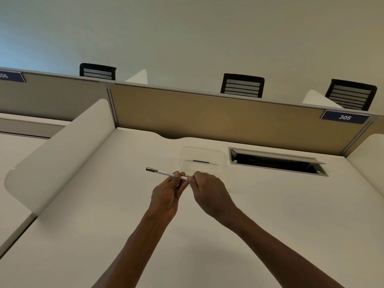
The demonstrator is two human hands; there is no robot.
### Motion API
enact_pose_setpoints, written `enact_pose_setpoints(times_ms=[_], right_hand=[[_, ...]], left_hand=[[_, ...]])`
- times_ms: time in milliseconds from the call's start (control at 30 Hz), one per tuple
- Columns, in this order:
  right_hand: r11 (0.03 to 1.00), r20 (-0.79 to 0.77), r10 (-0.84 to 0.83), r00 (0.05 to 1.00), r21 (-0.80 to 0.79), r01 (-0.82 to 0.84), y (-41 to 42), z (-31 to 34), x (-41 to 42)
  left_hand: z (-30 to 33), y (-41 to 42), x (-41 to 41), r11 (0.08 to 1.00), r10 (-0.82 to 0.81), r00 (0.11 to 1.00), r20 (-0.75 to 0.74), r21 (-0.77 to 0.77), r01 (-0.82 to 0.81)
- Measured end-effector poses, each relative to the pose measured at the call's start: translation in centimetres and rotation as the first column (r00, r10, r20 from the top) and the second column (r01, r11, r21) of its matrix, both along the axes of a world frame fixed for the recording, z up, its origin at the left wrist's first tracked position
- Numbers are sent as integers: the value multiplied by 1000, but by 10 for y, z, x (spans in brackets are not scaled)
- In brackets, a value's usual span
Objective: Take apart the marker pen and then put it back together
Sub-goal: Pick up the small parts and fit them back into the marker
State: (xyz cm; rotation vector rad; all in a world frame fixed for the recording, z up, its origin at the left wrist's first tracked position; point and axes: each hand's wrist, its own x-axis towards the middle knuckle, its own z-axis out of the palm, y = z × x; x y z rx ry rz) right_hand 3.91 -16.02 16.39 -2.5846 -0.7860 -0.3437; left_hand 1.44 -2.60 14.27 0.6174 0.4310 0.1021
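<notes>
Over the white cubicle desk [249, 204] our left hand [166, 196] pinches the marker pen [166, 173] mid-barrel, right hand [207, 192] clenched on its right end, dark cap on the far left end: disassembly barely begun, reassembly all ahead.

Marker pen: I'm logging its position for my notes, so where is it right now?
In the head view the marker pen is held above the desk near centre, between the left hand and right hand, just before the clear tray.
</notes>
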Motion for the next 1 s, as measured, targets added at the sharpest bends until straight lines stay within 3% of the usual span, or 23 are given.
enact_pose_setpoints(times_ms=[133, 200, 267, 333, 433, 500, 567, 667, 733, 833, 1000], right_hand=[[961, 230, 162, 960, -259, -99, -9, -6, 4], [964, 260, 159, 952, -249, -93, -9, -8, 6], [986, 246, 114, 963, -143, -80, -6, -12, 5], [998, 109, 39, 993, 44, -44, 0, -14, 3], [921, -277, -12, 961, 371, 119, 10, -10, 0], [818, -543, -7, 839, 480, 317, 13, -2, -2], [668, -782, 131, 610, 524, 528, 14, 7, -4], [487, -886, 379, 268, 437, 757, 12, 21, 0], [417, -872, 477, 113, 337, 844, 12, 26, 4], [366, -835, 551, 3, 245, 898, 11, 30, 4], [350, -808, 588, -47, 202, 914, 9, 32, 5]], left_hand=[[-2, 4, -1, 1000, -9, 999, -36, -11, 8], [-3, 4, -1, 1000, -18, 999, -45, -24, 17], [-3, 4, -1, 999, -20, 999, -45, -42, 18], [-3, 4, 0, 999, -17, 999, -40, -50, 15], [-3, 3, 2, 999, -22, 999, -30, -38, 20], [-4, 1, 4, 999, -28, 999, -22, -29, 27], [-4, 1, 5, 999, -34, 999, 0, -10, 34], [-2, 2, 7, 998, -45, 998, 38, 40, 44], [-2, 2, 8, 997, -57, 997, 58, 55, 54], [-3, 2, 8, 996, -71, 995, 68, 59, 67], [-5, 1, 8, 994, -99, 989, 111, 60, 93]])
